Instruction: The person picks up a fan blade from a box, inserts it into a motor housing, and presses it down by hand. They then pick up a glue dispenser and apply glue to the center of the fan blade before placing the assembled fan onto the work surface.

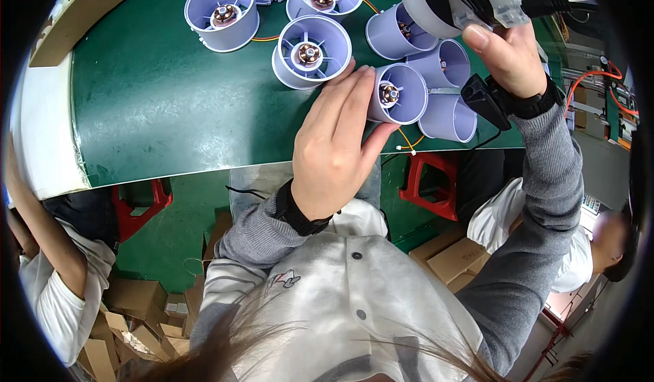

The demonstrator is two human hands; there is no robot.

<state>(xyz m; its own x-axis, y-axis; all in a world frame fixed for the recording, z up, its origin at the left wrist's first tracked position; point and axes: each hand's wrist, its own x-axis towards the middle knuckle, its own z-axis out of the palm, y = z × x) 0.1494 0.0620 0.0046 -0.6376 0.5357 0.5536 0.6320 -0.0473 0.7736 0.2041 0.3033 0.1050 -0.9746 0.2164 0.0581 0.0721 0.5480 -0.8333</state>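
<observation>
My left hand (334, 136) is closed on a lavender fan housing (409, 113), its fingers along the left wall and its thumb at the near rim. Inside that housing sits a small motor with copper windings (389, 94). Just left of my fingertips stands another housing with a motor (308, 55). Up at the right, my right hand (512, 58) is raised above the table, gripping a white cylindrical tool (426, 7) with a black band and clear tape. A black cable (545, 5) shows beside the tool; its working end is out of clear view.
More lavender housings (221, 14) stand or lie on the green table (170, 109), some with coloured wires. A wire connector (407, 148) lies by the front edge. Red stools (432, 184) and cardboard boxes (136, 299) are below. People sit at left (65, 266) and right (575, 266).
</observation>
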